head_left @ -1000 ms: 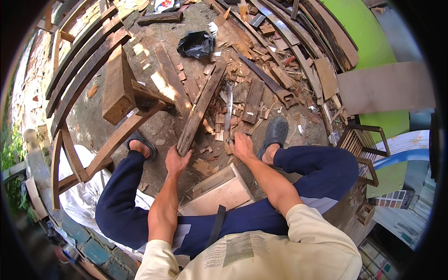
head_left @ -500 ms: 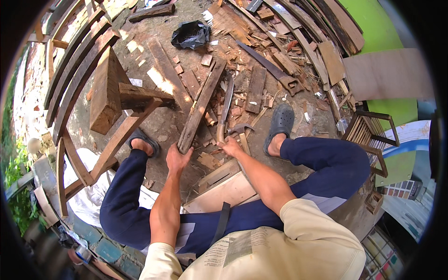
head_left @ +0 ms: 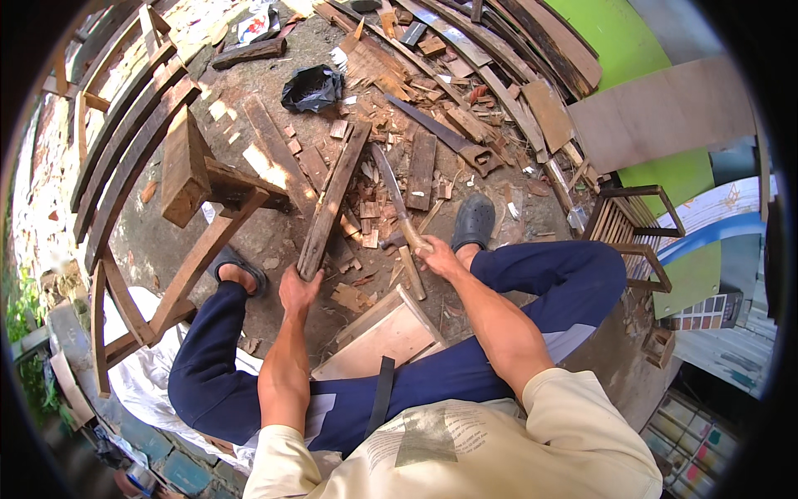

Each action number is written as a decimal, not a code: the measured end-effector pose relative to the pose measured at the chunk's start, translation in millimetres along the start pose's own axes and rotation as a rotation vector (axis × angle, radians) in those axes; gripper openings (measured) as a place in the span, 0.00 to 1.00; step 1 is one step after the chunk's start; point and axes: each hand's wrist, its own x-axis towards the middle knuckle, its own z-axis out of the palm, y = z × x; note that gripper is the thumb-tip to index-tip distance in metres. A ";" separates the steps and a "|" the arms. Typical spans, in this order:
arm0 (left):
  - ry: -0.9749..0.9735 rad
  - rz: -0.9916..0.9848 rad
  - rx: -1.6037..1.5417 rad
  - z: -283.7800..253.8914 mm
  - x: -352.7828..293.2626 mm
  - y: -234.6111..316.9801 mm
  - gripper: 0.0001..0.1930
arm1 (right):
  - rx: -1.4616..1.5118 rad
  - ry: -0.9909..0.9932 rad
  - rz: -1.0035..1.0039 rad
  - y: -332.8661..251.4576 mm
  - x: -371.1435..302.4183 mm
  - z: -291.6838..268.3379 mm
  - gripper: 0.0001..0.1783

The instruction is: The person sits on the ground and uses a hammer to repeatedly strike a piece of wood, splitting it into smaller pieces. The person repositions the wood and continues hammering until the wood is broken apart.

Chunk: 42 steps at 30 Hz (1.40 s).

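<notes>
My left hand [head_left: 298, 289] is closed round the near end of a long, weathered strip of wood [head_left: 337, 200], which slants away and has a split along one side. In my right hand [head_left: 439, 258] is the pale wooden handle of a machete [head_left: 388, 179]; its dark blade points away and to the left, apart from the wood. A hammer [head_left: 411, 268] lies on the ground beside the machete's handle, its head partly hidden. Between my legs rests a pale wooden box-like piece [head_left: 374, 345]. Loose boards and chips surround the strip.
A handsaw [head_left: 453, 141] lies among scraps at the upper right. A black plastic bag [head_left: 312, 87] sits beyond the strip. To the left stands a wooden frame [head_left: 184, 179] with curved slats; on the right, a small slatted rack [head_left: 632, 229].
My right hand has moved to the right with the machete, widening the gap between its handle and the wood strip. The hammer's handle shows more. The whole view has shifted slightly.
</notes>
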 end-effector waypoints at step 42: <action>-0.158 0.314 0.106 31.3 29.5 -8.8 0.40 | -0.778 0.086 0.332 17.0 22.7 55.9 0.37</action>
